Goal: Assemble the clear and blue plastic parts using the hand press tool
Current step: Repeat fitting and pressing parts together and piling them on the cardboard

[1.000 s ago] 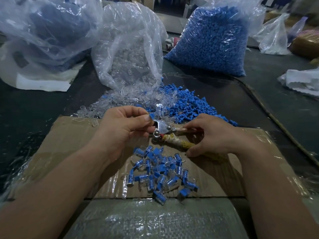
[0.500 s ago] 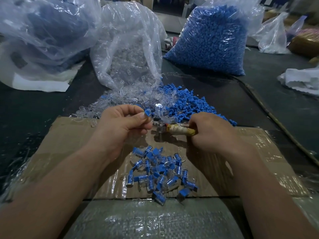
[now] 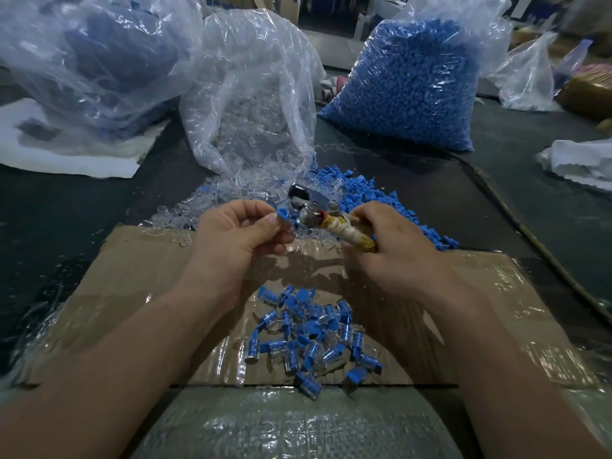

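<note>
My left hand (image 3: 238,241) pinches a small blue plastic part (image 3: 282,213) between thumb and fingers, just left of the tool's metal jaws. My right hand (image 3: 394,251) grips the tape-wrapped handle of the hand press tool (image 3: 318,210), whose jaws point up and left. Whether a clear part sits with the blue one I cannot tell. Loose clear parts (image 3: 231,197) and loose blue parts (image 3: 371,193) lie just behind the hands. A heap of assembled blue-and-clear pieces (image 3: 308,332) rests on the cardboard (image 3: 149,279) below the hands.
An open bag of clear parts (image 3: 255,104) stands behind centre, a full bag of blue parts (image 3: 410,84) to its right, another plastic bag (image 3: 86,61) at back left. A cable (image 3: 536,246) runs along the right. White cloth (image 3: 583,160) lies at far right.
The tool has lifted off the cardboard and its jaws now stand higher. My left hand has drawn the blue part slightly left of the jaws, and my right hand has shifted along the handle.
</note>
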`<state>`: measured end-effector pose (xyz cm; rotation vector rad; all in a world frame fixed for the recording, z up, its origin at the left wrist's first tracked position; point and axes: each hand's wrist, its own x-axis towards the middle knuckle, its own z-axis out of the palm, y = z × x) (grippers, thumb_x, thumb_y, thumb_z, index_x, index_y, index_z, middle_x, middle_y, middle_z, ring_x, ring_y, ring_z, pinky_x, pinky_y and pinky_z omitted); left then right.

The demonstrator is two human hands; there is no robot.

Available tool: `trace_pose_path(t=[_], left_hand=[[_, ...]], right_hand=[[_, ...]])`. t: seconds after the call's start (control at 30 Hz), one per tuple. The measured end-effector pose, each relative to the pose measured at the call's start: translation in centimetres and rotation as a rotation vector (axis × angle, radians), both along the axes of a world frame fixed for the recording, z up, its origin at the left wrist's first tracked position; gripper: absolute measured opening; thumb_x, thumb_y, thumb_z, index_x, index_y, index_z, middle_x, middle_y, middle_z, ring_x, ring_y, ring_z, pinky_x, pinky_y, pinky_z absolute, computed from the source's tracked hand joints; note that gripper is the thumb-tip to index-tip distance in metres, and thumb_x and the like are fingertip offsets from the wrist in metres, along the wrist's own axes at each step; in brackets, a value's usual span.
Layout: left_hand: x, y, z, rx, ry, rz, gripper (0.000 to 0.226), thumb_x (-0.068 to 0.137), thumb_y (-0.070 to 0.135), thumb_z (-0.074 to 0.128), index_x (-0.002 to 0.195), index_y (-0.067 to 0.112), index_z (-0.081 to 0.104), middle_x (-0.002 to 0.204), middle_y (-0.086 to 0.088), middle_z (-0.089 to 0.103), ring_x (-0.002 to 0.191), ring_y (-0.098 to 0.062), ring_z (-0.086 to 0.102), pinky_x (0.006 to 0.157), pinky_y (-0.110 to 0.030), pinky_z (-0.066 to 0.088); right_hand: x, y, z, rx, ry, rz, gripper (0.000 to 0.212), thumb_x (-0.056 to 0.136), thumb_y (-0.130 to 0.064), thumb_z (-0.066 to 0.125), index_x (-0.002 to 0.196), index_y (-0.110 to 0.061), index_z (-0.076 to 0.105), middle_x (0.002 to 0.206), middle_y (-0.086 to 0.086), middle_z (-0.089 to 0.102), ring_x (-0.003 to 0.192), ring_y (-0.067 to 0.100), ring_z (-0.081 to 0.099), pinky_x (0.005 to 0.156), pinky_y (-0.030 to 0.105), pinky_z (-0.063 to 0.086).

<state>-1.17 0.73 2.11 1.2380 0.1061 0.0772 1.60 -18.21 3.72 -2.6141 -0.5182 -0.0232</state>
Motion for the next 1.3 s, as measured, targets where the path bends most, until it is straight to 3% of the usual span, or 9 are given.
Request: trace_pose_path(t=[0.1, 0.33, 0.7, 1.13, 1.3], left_hand=[[-0.1, 0.0, 0.0, 0.014, -0.011, 0.02, 0.009, 0.079, -0.003, 0.057, 0.076, 0.005, 0.059, 0.063, -0.006, 0.068, 0.058, -0.013, 0.066, 0.052, -0.018, 0.053], [-0.1, 0.2, 0.0, 0.049, -0.023, 0.017, 0.009, 0.08, -0.004, 0.056, 0.078, 0.005, 0.059, 0.065, -0.007, 0.068, 0.06, -0.014, 0.066, 0.053, -0.017, 0.052], [-0.1, 0.2, -0.1, 0.083, -0.054, 0.017, 0.011, 0.08, -0.005, 0.056, 0.078, 0.005, 0.058, 0.063, -0.004, 0.068, 0.059, -0.012, 0.066, 0.054, -0.016, 0.052], [-0.4, -0.1, 0.0, 0.23, -0.094, 0.084, 0.015, 0.083, -0.003, 0.056, 0.076, 0.01, 0.058, 0.061, -0.001, 0.067, 0.058, -0.01, 0.065, 0.055, -0.017, 0.053], [-0.6, -0.2, 0.3, 0.248, -0.076, 0.091, 0.014, 0.084, -0.002, 0.056, 0.077, 0.01, 0.058, 0.069, -0.007, 0.066, 0.059, -0.011, 0.065, 0.055, -0.018, 0.053]], right_hand=[[-0.1, 0.3, -0.1, -0.001, 0.032, 0.016, 0.024, 0.086, -0.035, 0.058, 0.101, -0.033, 0.038, 0.086, -0.018, 0.037, 0.079, 0.004, 0.038, 0.071, 0.027, 0.031], [-0.3, 0.5, 0.0, 0.006, 0.053, 0.028, 0.021, 0.086, -0.032, 0.057, 0.098, -0.031, 0.04, 0.085, -0.02, 0.037, 0.076, -0.003, 0.037, 0.062, 0.015, 0.026], [-0.4, 0.7, -0.1, -0.014, 0.093, 0.034, 0.018, 0.088, -0.033, 0.057, 0.095, -0.032, 0.04, 0.085, -0.017, 0.038, 0.076, -0.001, 0.038, 0.061, 0.018, 0.027], [-0.6, 1.4, -0.2, -0.123, -0.027, -0.012, 0.017, 0.082, -0.019, 0.057, 0.082, -0.028, 0.043, 0.074, -0.013, 0.044, 0.067, 0.002, 0.04, 0.053, 0.022, 0.028], [-0.4, 1.4, -0.5, -0.116, -0.025, -0.014, 0.014, 0.082, -0.02, 0.057, 0.085, -0.027, 0.045, 0.076, -0.013, 0.046, 0.069, 0.003, 0.042, 0.056, 0.021, 0.031]])
